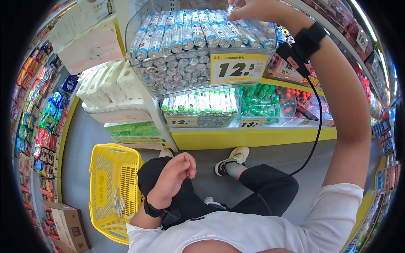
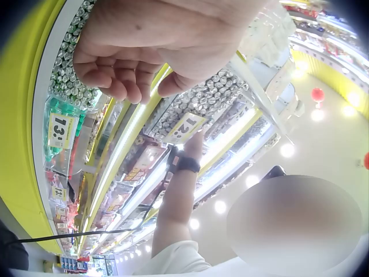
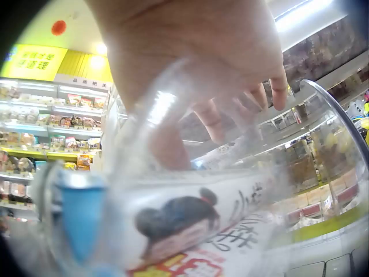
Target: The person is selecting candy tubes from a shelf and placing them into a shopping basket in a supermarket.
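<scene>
My right hand (image 1: 257, 10) is at the back right of a clear bin (image 1: 139, 69) full of wrapped candy rolls (image 1: 187, 36). Its thumb and fingers pinch one candy roll (image 1: 230, 10), which stands tilted up above the others. Close to the right wrist camera, a roll wrapper (image 3: 190, 222) with a cartoon face blurs across the view, and the fingers (image 3: 209, 121) hang behind clear plastic. My left hand (image 1: 175, 175) hovers over my left knee, fingers loosely curled around nothing; the left wrist view shows the same hand (image 2: 155, 46) with bare fingertips.
A yellow basket (image 1: 95, 189) on the floor at my left holds several candy rolls (image 1: 119, 204). Beneath the bin is a shelf of green-and-white rolls (image 1: 202, 102) and green bottles (image 1: 261, 101). A cardboard box (image 1: 69, 227) stands by the left shelves. A black cable (image 1: 319, 122) hangs from my right wrist.
</scene>
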{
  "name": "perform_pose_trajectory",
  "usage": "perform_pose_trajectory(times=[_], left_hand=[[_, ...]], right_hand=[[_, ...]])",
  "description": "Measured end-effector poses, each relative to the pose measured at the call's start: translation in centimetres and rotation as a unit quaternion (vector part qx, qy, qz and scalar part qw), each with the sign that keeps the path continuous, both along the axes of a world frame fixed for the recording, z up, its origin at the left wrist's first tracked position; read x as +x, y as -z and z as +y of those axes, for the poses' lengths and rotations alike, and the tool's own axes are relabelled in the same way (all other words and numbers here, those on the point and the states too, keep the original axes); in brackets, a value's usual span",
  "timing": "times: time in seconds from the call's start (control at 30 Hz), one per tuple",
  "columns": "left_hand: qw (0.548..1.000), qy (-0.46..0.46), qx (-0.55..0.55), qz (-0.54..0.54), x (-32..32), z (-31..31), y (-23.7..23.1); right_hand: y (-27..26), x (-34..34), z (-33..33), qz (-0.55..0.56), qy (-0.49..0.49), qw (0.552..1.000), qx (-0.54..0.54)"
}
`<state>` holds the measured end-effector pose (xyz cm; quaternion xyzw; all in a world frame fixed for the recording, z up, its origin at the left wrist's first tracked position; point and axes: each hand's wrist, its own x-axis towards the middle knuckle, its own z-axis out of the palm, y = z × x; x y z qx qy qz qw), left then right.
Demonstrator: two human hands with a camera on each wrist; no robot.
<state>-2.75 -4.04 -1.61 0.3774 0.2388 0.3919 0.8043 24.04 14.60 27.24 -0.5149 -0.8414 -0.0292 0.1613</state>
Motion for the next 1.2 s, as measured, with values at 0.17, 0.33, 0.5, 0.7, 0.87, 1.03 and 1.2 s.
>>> perform_pose_trajectory(times=[0.17,0.33,0.5,0.7,0.87,1.03,1.2], left_hand=[[1.0,0.001,0.004,-0.001,-0.1,0.0,0.0],[1.0,-0.011,-0.005,0.009,0.1,-0.1,-0.4],[1.0,-0.011,-0.005,0.011,0.2,-0.2,-0.4],[1.0,-0.01,-0.005,0.012,0.1,-0.2,-0.3],[1.0,-0.011,-0.001,0.013,0.2,-0.2,-0.3],[1.0,-0.013,0.0,0.01,0.1,-0.2,-0.2],[1.0,-0.015,-0.001,0.01,0.0,-0.5,-0.1]], right_hand=[[1.0,0.7,2.8,-0.044,-0.032,0.998,0.021],[0.3,0.4,2.2,-0.032,-0.029,0.996,-0.083],[0.0,0.4,1.2,-0.041,-0.02,0.997,-0.057],[0.4,1.0,1.2,-0.05,-0.038,0.995,-0.072],[0.3,0.4,0.1,-0.011,0.002,0.996,-0.084],[0.8,1.1,0.5,0.03,-0.036,0.995,-0.084],[1.0,0.9,-0.9,0.08,-0.036,0.995,-0.042]])
